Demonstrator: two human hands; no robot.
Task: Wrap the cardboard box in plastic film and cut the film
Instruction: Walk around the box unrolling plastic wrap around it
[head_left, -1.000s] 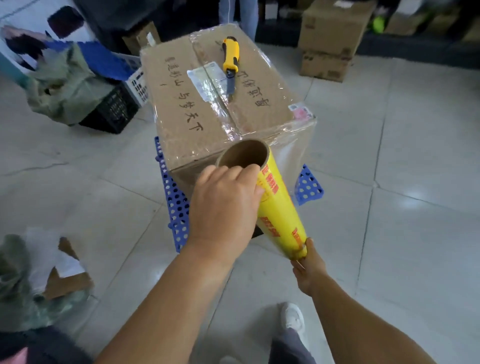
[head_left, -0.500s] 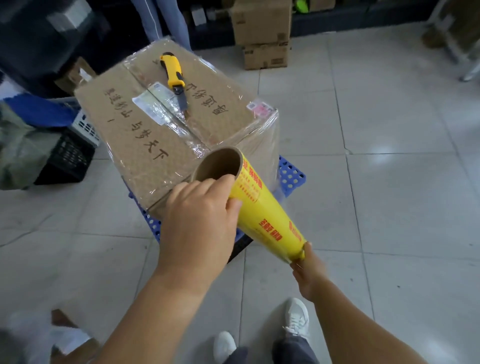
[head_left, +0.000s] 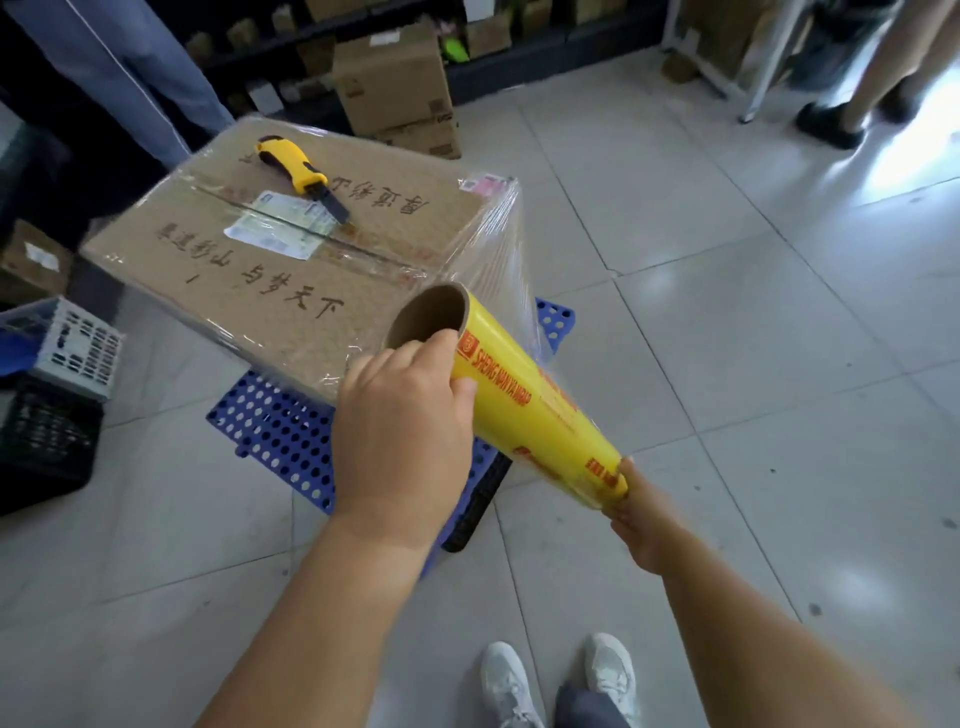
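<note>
On the tiled floor (head_left: 727, 312) I see the cardboard box (head_left: 291, 260) on a blue pallet (head_left: 280, 431). My left hand (head_left: 400, 431) grips the film roll (head_left: 524, 405), marked "SHENG NAN YA WRAP", near its top; my right hand (head_left: 639, 514) holds its bottom end. Film (head_left: 498, 249) stretches to the box corner.

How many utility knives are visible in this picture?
1. The yellow utility knife lies on top of the cardboard box, near its far edge. Others may be hidden.
</note>
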